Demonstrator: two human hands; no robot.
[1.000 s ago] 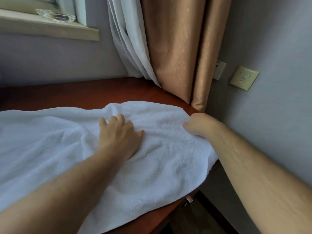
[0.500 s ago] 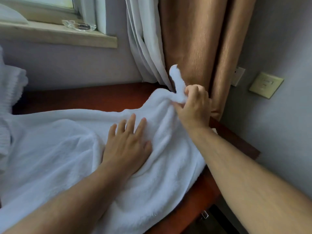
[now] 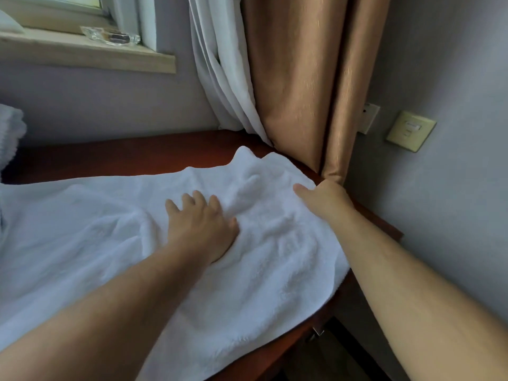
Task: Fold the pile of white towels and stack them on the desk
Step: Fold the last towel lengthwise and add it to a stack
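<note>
White towel spread lengthwise over the red-brown desk. Its right end lies at the desk's right edge, just beside the brown curtain, and its near edge appears to droop past the desk front.

Left hand: fingers extended and slightly splayed, palm pressed flat on the middle of the cloth. This probably anchors the towel so that its end can be worked without the whole sheet sliding.

Right hand: set at the towel's far right edge, thumb laid on top. The fingers are hidden behind the hand, so whether it pinches the hem cannot be told.

Soft ridges between the two hands suggest smoothing ahead of a fold. More white towelling stands at the far left of the desk.
</note>
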